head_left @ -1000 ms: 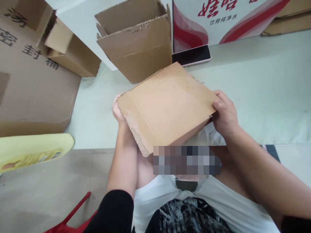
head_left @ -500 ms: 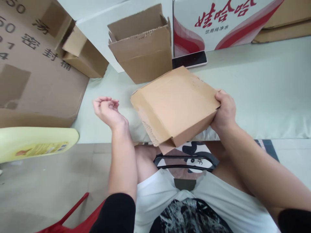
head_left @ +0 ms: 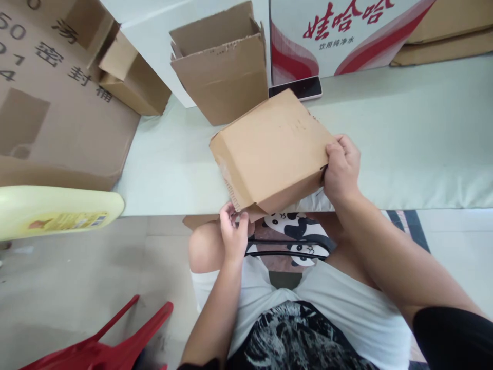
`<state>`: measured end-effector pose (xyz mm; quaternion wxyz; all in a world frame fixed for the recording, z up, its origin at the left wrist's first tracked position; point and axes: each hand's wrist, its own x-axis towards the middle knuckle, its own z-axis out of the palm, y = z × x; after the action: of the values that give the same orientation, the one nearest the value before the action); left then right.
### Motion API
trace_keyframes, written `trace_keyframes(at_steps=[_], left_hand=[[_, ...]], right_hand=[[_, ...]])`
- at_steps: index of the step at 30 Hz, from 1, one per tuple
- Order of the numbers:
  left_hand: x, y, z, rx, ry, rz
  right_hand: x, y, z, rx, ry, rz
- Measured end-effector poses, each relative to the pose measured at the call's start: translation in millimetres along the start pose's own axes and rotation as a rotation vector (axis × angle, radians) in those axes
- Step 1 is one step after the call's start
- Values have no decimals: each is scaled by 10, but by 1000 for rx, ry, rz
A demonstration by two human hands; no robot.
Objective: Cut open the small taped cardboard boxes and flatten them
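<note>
A small brown cardboard box [head_left: 275, 146] is tilted over the near edge of the pale green table [head_left: 404, 133]. My right hand [head_left: 341, 167] grips its right edge. My left hand [head_left: 233, 234] is under the box's lower left corner, fingers curled and pinching a torn flap there. Below the box, a bag with a panda print [head_left: 292, 231] rests on my lap.
An open cardboard box [head_left: 223, 67] stands behind, a phone [head_left: 296, 88] lies beside it before a red-and-white carton [head_left: 346, 36]. Large printed cartons [head_left: 57, 92] fill the left. A yellow object [head_left: 54, 210] juts in at left; a red stool [head_left: 115, 344] is below.
My left hand let go of the box's left side, swung out to the left, then came back under the lower left corner. The box shifted slightly away and right.
</note>
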<state>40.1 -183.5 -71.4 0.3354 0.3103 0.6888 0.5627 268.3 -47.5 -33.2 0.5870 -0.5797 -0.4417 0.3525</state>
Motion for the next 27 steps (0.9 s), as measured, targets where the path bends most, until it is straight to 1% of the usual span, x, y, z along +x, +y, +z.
trace_keyframes(at_steps=[4,6,8,10,12,13,17,20,22,25,27], left_hand=[[-10,13,53,105,-54,17],[-14,29,64,129,-60,-8],[-29,33,87,61,-98,-38],[-42,55,132,-53,-184,-51],[-40,115,193,-130,-260,-69],[-31,157,221,-149,-278,-86],[10,325,278,-125,-265,-139],[11,376,263,-126,-342,-251],[11,376,250,-145,-361,-302],[41,374,237,-125,-301,-279],[89,387,213,-97,-293,-272]], right_hand=[[40,49,4,25,16,25],[53,49,14,45,20,36],[60,36,22,46,20,42],[62,22,27,42,14,50],[65,17,28,50,-9,68],[70,19,27,55,-24,75],[113,34,11,54,-39,59],[148,20,-24,46,-65,43],[159,0,-59,27,-109,23],[160,-14,-114,-39,-175,-6],[154,-8,-141,-93,-217,-27]])
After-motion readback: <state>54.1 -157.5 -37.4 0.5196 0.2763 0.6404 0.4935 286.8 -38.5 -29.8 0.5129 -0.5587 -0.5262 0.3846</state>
